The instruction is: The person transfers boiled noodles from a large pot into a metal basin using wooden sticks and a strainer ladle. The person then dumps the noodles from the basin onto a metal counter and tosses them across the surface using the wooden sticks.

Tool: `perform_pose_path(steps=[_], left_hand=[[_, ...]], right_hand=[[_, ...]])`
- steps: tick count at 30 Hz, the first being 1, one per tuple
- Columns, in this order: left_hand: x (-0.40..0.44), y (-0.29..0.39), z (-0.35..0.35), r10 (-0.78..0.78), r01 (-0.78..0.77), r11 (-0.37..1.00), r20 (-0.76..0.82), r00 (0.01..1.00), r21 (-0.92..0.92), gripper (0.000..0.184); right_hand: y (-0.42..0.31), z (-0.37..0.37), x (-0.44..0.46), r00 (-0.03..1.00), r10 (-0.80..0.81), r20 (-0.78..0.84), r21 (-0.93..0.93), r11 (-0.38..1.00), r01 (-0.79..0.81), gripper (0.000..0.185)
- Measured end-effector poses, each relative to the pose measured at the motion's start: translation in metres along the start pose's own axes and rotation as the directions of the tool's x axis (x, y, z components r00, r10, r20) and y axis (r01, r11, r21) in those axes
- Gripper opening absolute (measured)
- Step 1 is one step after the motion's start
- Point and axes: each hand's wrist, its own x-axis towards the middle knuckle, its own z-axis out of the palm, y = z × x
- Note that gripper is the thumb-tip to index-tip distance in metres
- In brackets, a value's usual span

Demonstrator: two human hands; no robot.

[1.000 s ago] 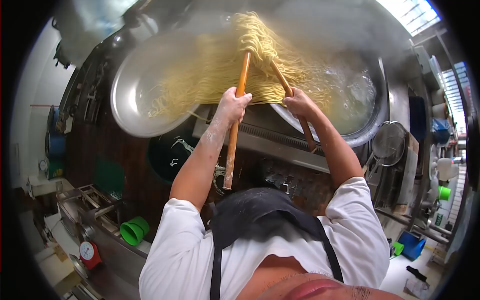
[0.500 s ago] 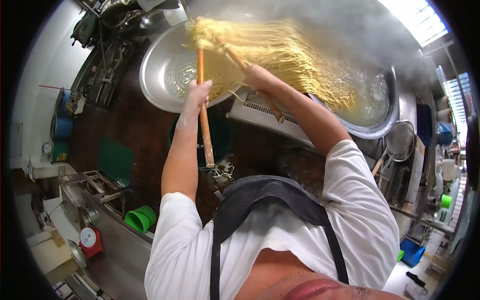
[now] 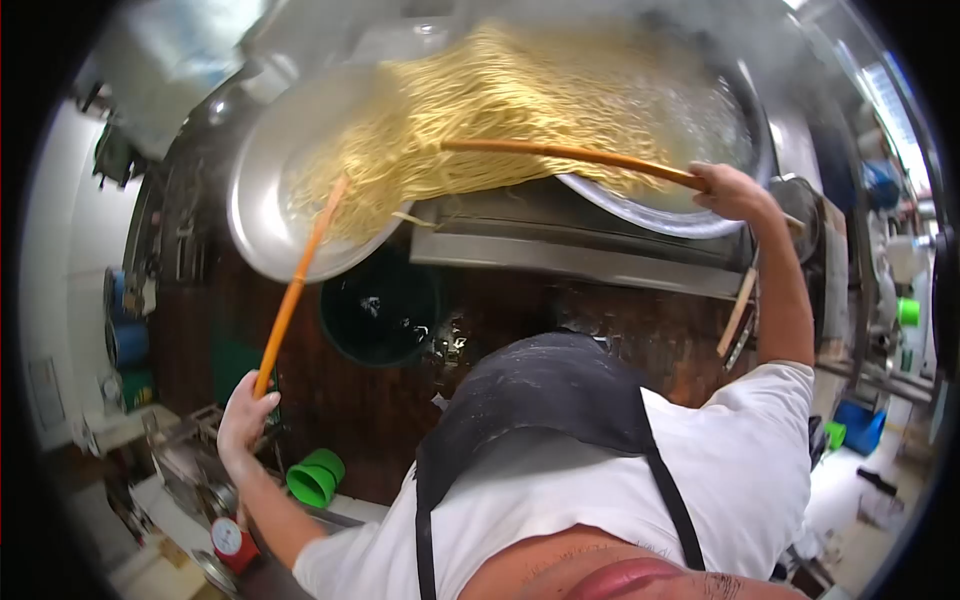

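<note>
My left hand is closed round the lower end of a long wooden stick, whose far tip touches noodles in the metal basin. My right hand grips a second wooden stick, which lies nearly level across the noodles. A thick mass of yellow noodles stretches from the round metal basin on the left to the steaming wok on the right. One loose strand hangs over the basin's right edge.
A metal counter edge runs between basin and wok. Below it, a dark green tub stands on the wet brown floor. Green buckets and a red dial scale are at lower left. Steam blurs the top.
My hands have moved far apart, the left down and leftward, the right to the right. The stick tips have separated, and the lifted noodles now lie lower across the basin and wok.
</note>
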Motion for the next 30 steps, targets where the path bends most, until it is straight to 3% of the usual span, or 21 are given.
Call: perform_pose_path(steps=[1, 3, 4, 5, 7, 10, 12, 13, 15, 17, 20, 21, 22, 23, 27, 29, 30], left_hand=[[-0.015, 0.041, 0.006, -0.019, 0.021, 0.993, 0.019, 1.000, -0.117, 0.026], [-0.028, 0.134, 0.058, 0.000, 0.035, 0.949, 0.111, 0.994, -0.313, 0.026], [-0.023, 0.165, 0.090, 0.052, 0.066, 0.896, 0.253, 0.966, -0.438, 0.024], [-0.018, 0.192, 0.120, 0.117, 0.124, 0.827, 0.384, 0.916, -0.549, 0.023], [-0.016, 0.258, 0.169, 0.148, 0.218, 0.854, 0.623, 0.768, -0.472, 0.017], [-0.004, 0.320, 0.216, 0.103, 0.308, 0.885, 0.793, 0.601, -0.348, 0.017], [0.010, 0.344, 0.245, 0.026, 0.363, 0.894, 0.839, 0.543, -0.263, 0.016], [0.022, 0.355, 0.262, 0.032, 0.352, 0.894, 0.821, 0.570, -0.279, 0.018], [0.055, 0.367, 0.300, 0.037, 0.339, 0.888, 0.783, 0.621, -0.311, 0.021], [0.103, 0.373, 0.338, 0.159, 0.259, 0.863, 0.721, 0.674, -0.433, 0.024], [0.154, 0.383, 0.389, 0.224, 0.228, 0.770, 0.586, 0.779, -0.597, 0.023], [0.164, 0.382, 0.402, 0.253, 0.187, 0.748, 0.533, 0.807, -0.637, 0.022], [0.172, 0.382, 0.411, 0.283, 0.142, 0.722, 0.476, 0.833, -0.677, 0.022], [0.177, 0.379, 0.417, 0.298, 0.076, 0.732, 0.419, 0.858, -0.677, 0.022], [0.187, 0.367, 0.415, 0.380, -0.114, 0.715, 0.246, 0.891, -0.690, 0.021], [0.186, 0.365, 0.406, 0.427, -0.172, 0.677, 0.192, 0.884, -0.716, 0.021], [0.184, 0.362, 0.401, 0.435, -0.173, 0.648, 0.174, 0.883, -0.742, 0.021]], right_hand=[[0.033, -0.005, -0.020, 0.996, 0.063, -0.055, 0.138, 0.989, -0.055, 0.033], [0.069, -0.029, -0.054, 0.975, 0.200, -0.097, 0.122, 0.975, -0.187, 0.037], [0.110, -0.027, -0.060, 0.967, 0.224, -0.119, 0.166, 0.965, -0.203, 0.035], [0.163, -0.026, -0.060, 0.973, 0.197, -0.117, 0.097, 0.978, -0.186, 0.030], [0.219, -0.031, -0.067, 0.933, 0.254, -0.254, 0.070, 0.967, -0.244, 0.025], [0.262, -0.052, -0.059, 0.869, 0.461, -0.178, 0.047, 0.887, -0.460, 0.023], [0.292, -0.047, -0.035, 0.907, 0.406, -0.109, -0.131, 0.899, -0.418, 0.023], [0.305, -0.042, -0.017, 0.923, 0.378, -0.074, -0.220, 0.896, -0.385, 0.024], [0.323, -0.009, 0.029, 0.959, 0.283, -0.001, -0.197, 0.940, -0.277, 0.023], [0.288, 0.023, 0.076, 0.952, 0.294, 0.083, -0.090, 0.954, -0.287, 0.028], [0.247, 0.102, 0.145, 0.985, 0.153, 0.083, 0.062, 0.985, -0.158, 0.023], [0.224, 0.127, 0.160, 0.993, 0.120, 0.015, 0.129, 0.984, -0.121, 0.021], [0.205, 0.148, 0.176, 0.985, 0.161, 0.062, 0.231, 0.958, -0.171, 0.017], [0.199, 0.177, 0.195, 0.993, 0.111, -0.029, 0.309, 0.946, -0.096, 0.013], [0.124, 0.201, 0.194, 0.994, 0.109, -0.019, 0.648, 0.758, -0.071, 0.023], [0.083, 0.196, 0.192, 0.981, 0.084, -0.173, 0.668, 0.742, 0.054, 0.021], [0.062, 0.186, 0.188, 0.986, 0.101, -0.136, 0.696, 0.717, 0.023, 0.020]])
